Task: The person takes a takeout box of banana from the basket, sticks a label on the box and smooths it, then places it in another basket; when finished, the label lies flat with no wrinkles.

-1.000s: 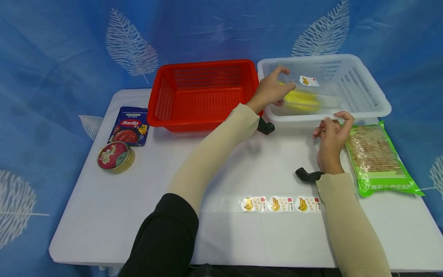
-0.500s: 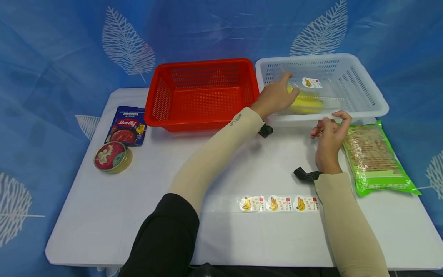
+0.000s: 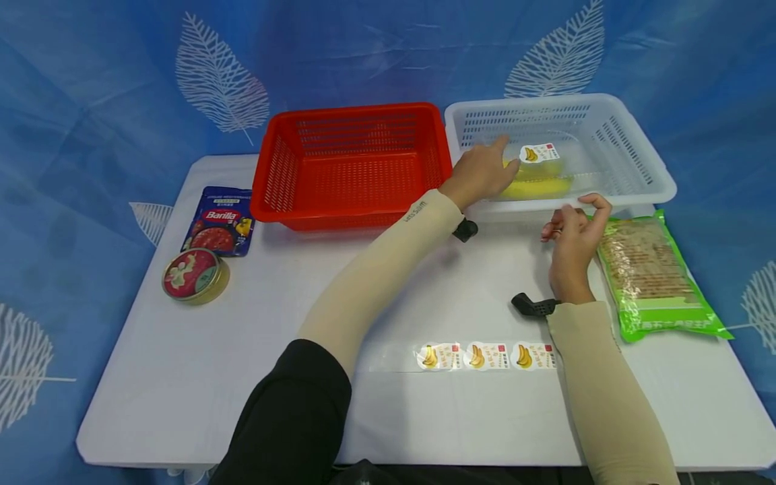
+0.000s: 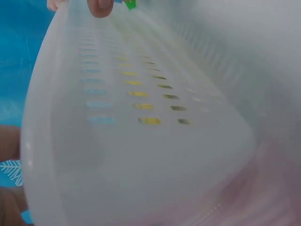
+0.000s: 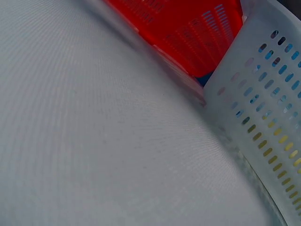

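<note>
My left hand [image 3: 485, 172] reaches over the left end of the white basket [image 3: 636, 151]. Its index finger and thumb are spread apart beside a clear plastic box [image 3: 582, 182] with a banana sticker on top. Yellow bananas [image 3: 536, 187] show through the box; its left end is hidden behind the hand. In the left wrist view, fingers [image 4: 7, 143] of that hand show past the basket rim. My right hand [image 3: 572, 249] pinches the basket's front rim, thumb outside and index finger over the edge. The right wrist view shows the basket's slotted wall [image 5: 263, 89] but no fingers.
A red basket [image 3: 351, 219] stands left of the white one. At left lie a blue Barilla pouch [image 3: 219, 222] and a round tin [image 3: 195, 275]. A green-edged food bag [image 3: 657, 276] lies at right. Several banana stickers [image 3: 487, 356] lie in front on the table [image 3: 242, 391].
The clear box has settled lower in the white basket, and its sticker has shifted slightly down and left. My left hand has dipped slightly; the right hand has stayed at the rim.
</note>
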### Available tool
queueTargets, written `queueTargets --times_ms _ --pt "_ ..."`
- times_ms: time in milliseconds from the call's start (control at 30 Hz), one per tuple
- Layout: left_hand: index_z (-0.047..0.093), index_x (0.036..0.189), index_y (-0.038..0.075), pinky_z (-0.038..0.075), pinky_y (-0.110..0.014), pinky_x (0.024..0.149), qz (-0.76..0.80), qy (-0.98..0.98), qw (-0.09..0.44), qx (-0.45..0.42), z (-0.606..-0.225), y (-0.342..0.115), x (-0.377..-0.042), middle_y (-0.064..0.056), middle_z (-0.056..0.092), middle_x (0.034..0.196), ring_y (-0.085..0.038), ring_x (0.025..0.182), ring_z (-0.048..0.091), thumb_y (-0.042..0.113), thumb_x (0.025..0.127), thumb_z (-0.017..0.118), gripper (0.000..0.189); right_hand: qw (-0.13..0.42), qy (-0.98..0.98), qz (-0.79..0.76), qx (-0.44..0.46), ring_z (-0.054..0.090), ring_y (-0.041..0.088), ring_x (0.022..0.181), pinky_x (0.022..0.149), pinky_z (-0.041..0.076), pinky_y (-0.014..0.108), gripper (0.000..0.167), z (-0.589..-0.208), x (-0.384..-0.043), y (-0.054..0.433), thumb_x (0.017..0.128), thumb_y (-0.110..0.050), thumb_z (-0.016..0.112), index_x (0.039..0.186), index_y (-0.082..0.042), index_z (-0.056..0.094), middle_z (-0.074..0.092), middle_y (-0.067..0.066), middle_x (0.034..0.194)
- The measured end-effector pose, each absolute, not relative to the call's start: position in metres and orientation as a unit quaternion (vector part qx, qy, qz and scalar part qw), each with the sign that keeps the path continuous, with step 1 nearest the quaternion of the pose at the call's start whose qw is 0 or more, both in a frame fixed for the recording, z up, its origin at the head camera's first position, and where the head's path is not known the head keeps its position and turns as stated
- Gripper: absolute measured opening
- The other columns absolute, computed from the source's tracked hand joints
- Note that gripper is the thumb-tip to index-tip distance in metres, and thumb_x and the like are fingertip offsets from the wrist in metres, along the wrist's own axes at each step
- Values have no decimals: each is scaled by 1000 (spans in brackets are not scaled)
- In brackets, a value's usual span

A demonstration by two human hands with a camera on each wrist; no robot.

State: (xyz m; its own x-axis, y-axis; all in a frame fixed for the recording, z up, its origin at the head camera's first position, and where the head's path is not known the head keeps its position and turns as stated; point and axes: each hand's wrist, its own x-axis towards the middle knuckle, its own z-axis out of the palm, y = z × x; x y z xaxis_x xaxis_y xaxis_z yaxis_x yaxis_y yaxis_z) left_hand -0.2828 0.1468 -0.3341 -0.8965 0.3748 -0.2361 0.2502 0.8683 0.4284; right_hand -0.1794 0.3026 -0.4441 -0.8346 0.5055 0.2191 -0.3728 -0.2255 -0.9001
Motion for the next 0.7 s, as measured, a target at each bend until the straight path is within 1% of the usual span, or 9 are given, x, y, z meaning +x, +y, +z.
queueTargets --times_ms 133,267,367,433,500,533,600,700 --pt "21 164 30 39 -28 112 233 946 132 183 -333 141 -278 9 39 160 -11 134 49 53 106 40 65 278 -559 778 -67 49 23 49 47 46 27 23 -443 -180 303 103 -13 57 121 -13 44 47 14 76" --pt "29 162 27 38 -25 111 267 933 96 220 -324 128 -263 11 40 158 -8 136 46 51 106 43 62 277 -565 773 -76 50 22 49 46 46 27 23 -442 -180 306 102 -10 57 121 -14 45 47 14 75" --pt "34 160 26 43 -21 102 301 917 69 251 -311 111 -244 9 45 155 -7 126 52 48 105 46 60 281 -566 771 -84 50 22 50 47 47 27 24 -441 -179 311 100 -8 59 120 -13 47 48 14 74" --pt "38 158 24 46 -19 90 322 905 42 276 -305 97 -230 6 54 143 -7 113 55 45 105 50 59 291 -579 757 -85 50 22 50 47 47 26 23 -440 -177 314 101 -10 60 120 -12 49 49 14 72" --pt "43 156 21 44 -20 77 336 895 11 294 -301 80 -216 3 60 125 -8 98 54 43 104 53 57 304 -609 728 -83 49 20 48 47 46 25 21 -438 -174 316 102 -15 61 120 -11 51 50 13 69" --pt "45 154 19 43 -21 73 342 890 -9 301 -300 70 -209 1 60 117 -9 93 53 41 104 55 56 310 -627 710 -84 49 19 47 47 45 23 20 -436 -173 316 102 -17 61 120 -12 52 50 12 67" --pt "50 149 16 40 -24 68 349 884 -51 308 -301 50 -198 -2 58 100 -10 86 50 37 102 59 53 322 -671 662 -86 47 14 44 47 44 21 20 -430 -169 313 104 -23 59 120 -12 54 50 8 64" --pt "56 143 13 40 -26 66 361 876 -99 304 -308 18 -181 -3 54 91 -13 81 49 32 100 63 47 340 -719 599 -90 46 8 43 47 42 18 17 -411 -159 303 105 -22 56 118 -11 56 48 4 59"
